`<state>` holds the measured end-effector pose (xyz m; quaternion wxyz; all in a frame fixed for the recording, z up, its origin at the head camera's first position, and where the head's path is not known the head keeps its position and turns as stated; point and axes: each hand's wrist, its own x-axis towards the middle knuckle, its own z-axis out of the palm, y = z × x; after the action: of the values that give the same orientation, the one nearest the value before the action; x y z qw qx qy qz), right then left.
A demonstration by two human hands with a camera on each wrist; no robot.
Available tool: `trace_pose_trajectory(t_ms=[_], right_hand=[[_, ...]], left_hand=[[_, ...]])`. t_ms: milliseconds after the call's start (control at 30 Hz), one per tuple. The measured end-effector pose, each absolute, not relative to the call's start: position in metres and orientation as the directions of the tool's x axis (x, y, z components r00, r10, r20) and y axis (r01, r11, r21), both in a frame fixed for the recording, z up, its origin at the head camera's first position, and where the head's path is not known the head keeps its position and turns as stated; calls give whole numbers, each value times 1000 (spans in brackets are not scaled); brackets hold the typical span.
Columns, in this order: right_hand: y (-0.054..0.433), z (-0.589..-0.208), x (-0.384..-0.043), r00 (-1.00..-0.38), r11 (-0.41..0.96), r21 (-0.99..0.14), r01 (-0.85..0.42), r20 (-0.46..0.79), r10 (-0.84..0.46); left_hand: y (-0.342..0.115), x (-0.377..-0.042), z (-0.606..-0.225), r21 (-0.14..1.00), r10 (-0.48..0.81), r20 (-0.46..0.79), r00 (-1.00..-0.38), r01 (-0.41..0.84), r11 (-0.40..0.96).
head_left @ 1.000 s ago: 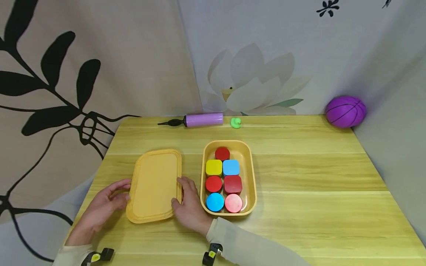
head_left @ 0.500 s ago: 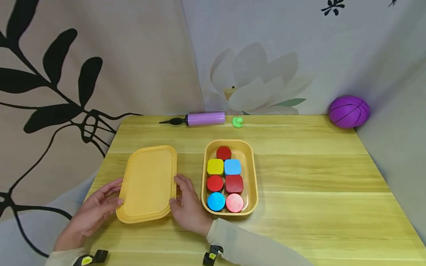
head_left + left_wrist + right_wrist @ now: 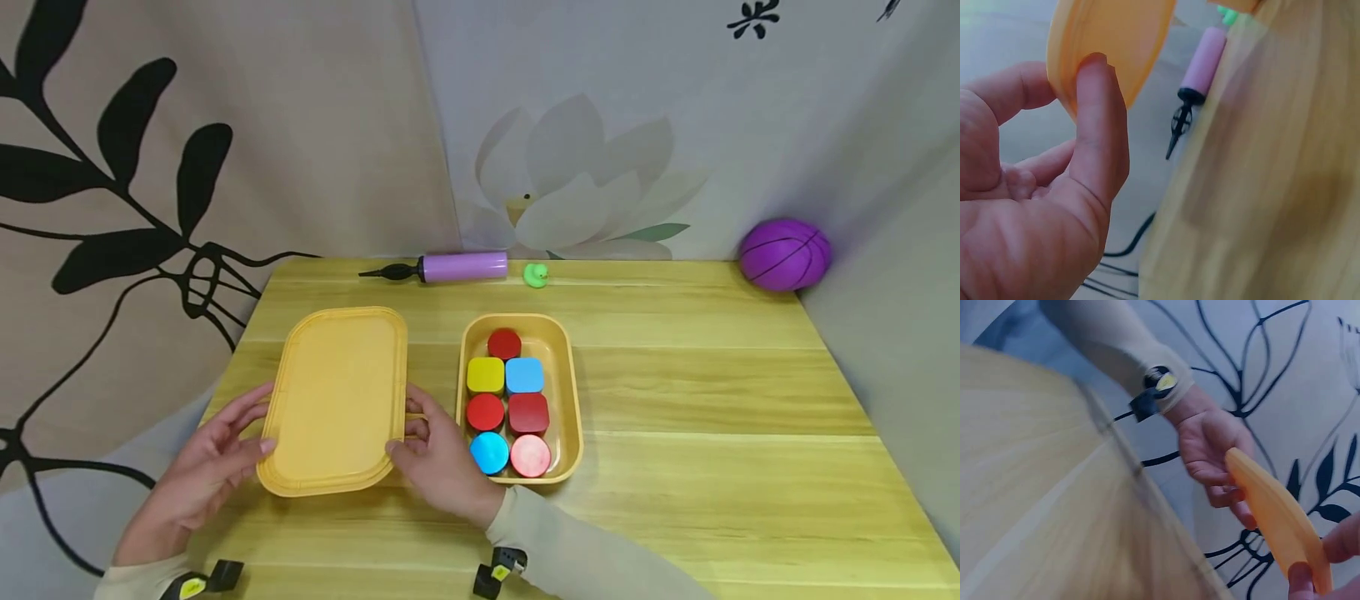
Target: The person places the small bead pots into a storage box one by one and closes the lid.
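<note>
Both hands hold a yellow-orange rectangular lid (image 3: 337, 400) with rounded corners, raised over the left part of the table. At its left edge, my left hand (image 3: 206, 467) pinches it, thumb on one face and fingers behind, as the left wrist view shows. My right hand (image 3: 446, 462) grips the opposite edge with thumb in front and fingers partly hidden behind the lid. In the right wrist view the lid (image 3: 1279, 519) is seen nearly edge-on, clear of the tabletop. Right of the lid stands a matching open box (image 3: 562, 392) holding several round and square pieces, among them a yellow square one (image 3: 486, 375).
Along the back edge of the wooden table (image 3: 712, 400) lie a purple hand pump (image 3: 463, 267) and a small green toy duck (image 3: 536, 275). A purple ball (image 3: 785, 254) sits in the back right corner, against the patterned curtain (image 3: 345, 125).
The lid has come up off the table and tilted towards me, shifting left and then slightly right. My left thumb has come onto its edge; the box has stayed in place.
</note>
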<state>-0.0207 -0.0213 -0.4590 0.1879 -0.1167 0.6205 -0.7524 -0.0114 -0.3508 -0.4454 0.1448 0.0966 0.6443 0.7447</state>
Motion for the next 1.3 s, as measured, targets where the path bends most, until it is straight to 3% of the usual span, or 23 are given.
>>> trace_pose_trajectory(t_ms=[200,433,633,1033,1300], right_hand=[[0,-442,-28,-902,-148,-973,178,-101,-421],[34,-433,-38,-903,-37,-989,146,-118,-414],[61,-428,-52,-901,45,-991,128,-135,-412],[116,-423,-93,-921,31,-986,164,-164,-354],[161,-403,-115,-948,23,-995,100,-103,-303]], left_hand=[[-336,-15,-437,992,363,-38,-931,-80,-100],[-315,-19,-428,993,460,26,-888,-31,-116],[-294,-29,-424,998,477,10,-879,-21,-60],[-244,-52,-431,997,529,-41,-848,-71,-38],[-210,-65,-425,999,543,-49,-838,-47,17]])
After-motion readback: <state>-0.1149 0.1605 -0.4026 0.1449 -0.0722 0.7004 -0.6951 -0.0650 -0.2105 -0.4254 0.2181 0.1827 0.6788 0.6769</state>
